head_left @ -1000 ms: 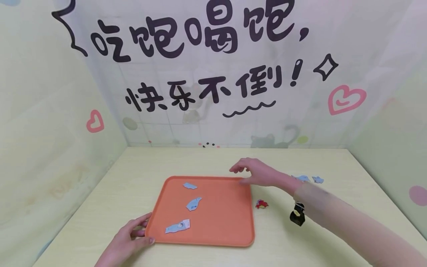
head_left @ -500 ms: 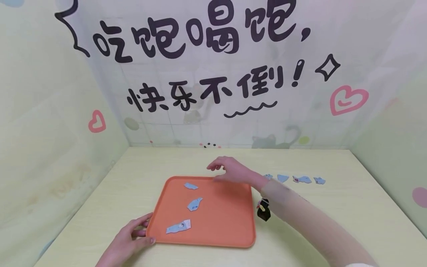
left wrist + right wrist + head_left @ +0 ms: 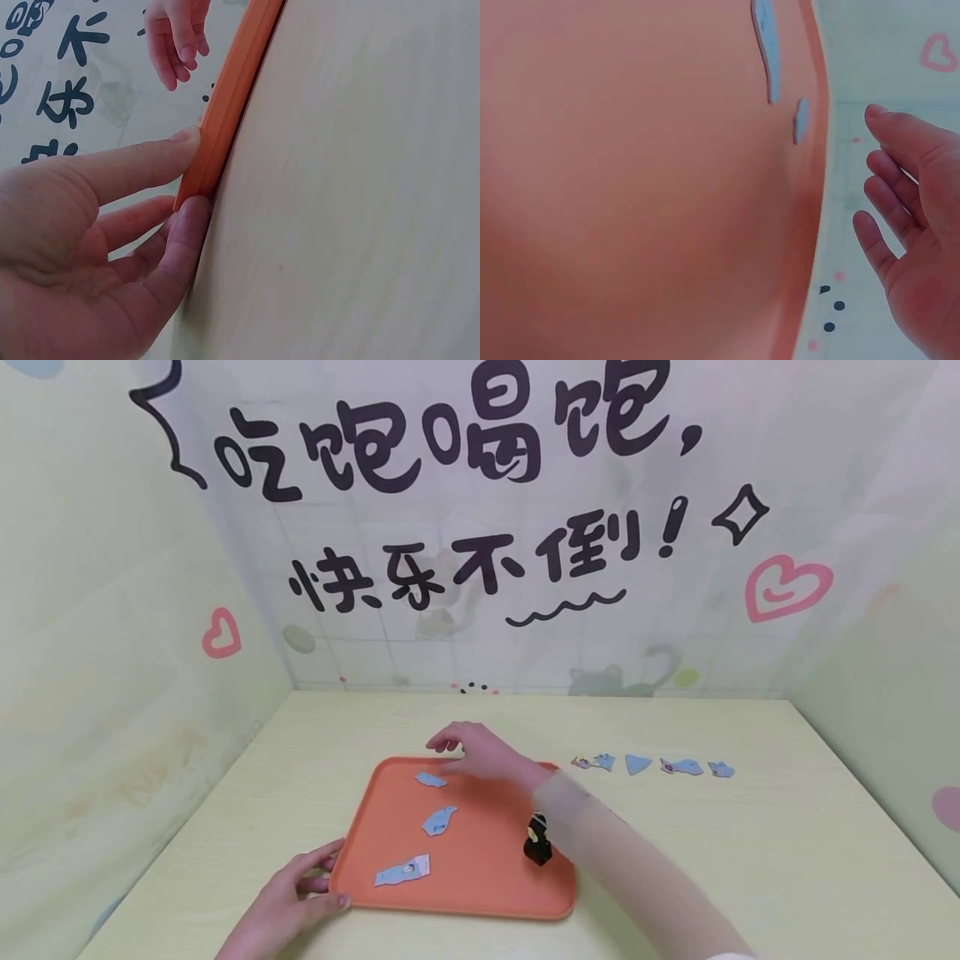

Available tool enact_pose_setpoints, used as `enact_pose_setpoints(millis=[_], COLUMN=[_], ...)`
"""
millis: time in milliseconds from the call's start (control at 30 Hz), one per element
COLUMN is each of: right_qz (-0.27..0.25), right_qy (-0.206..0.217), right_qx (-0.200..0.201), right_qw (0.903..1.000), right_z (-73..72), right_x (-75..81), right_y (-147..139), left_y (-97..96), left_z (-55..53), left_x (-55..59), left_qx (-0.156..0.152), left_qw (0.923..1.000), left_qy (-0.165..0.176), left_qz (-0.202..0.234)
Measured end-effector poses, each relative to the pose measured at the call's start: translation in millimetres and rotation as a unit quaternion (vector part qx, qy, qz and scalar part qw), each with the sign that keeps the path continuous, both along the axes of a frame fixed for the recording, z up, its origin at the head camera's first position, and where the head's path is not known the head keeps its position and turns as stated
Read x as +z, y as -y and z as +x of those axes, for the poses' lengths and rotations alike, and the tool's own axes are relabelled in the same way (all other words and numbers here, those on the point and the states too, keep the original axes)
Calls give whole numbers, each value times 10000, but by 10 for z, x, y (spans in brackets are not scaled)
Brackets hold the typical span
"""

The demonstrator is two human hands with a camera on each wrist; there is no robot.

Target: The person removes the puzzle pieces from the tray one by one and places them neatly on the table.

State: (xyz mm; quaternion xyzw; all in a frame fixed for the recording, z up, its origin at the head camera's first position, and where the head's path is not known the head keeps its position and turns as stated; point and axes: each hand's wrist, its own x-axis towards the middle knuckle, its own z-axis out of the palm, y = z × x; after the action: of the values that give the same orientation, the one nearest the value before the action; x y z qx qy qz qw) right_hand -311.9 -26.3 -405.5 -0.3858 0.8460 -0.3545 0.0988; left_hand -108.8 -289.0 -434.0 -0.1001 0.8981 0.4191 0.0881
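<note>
In front of me I see a whitish back wall, on which two lines of thick black Chinese writing are printed, and low down a grey cat figure. At my left and right stand pale greenish side walls. One pink heart decorates the left side. The table has a light yellowish, wood-like surface, and the light is soft.

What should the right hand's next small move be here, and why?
Probably lower the right hand and pinch the blue piece nearest the far edge of the orange tray. That hand holds nothing, and in the head view its thumb appears close to that piece; the left hand grips the tray's near-left corner, which should steady it.
</note>
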Motion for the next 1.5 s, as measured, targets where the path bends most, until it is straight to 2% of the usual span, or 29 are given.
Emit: enact_pose_setpoints(millis=[233, 433, 833, 1033, 1233, 1400, 1500], right_qz=[178, 367, 926, 1069, 1038, 788, 632], right_qy=[121, -23, -577, -535, -338, -286, -260], right_qx=[-227, -365, -31, 36, 127, 159, 137], right_qw=[9995, 9987, 9940, 9928, 9939, 9964, 9976], right_z=[28, 24, 51, 59, 61, 38, 44], right_x=[-123, -222, -265, -254, -235, -238, -185], right_y=[142, 161, 221, 229, 204, 153, 110], left_y=[2, -5, 33, 25, 11, -1, -7], left_z=[4, 1, 17, 9, -16, -28, -33], left_x=[7, 13, -13, -18, -29, -37, -39], left_qx=[-54, -58, -144, -116, -61, -28, -6], left_qw=[10000, 9999, 9998, 9998, 9998, 9998, 9997], left_qy=[-17, -32, -143, -125, -59, -25, -4], left_qz=[70, 81, -87, -116, -160, -195, -233])
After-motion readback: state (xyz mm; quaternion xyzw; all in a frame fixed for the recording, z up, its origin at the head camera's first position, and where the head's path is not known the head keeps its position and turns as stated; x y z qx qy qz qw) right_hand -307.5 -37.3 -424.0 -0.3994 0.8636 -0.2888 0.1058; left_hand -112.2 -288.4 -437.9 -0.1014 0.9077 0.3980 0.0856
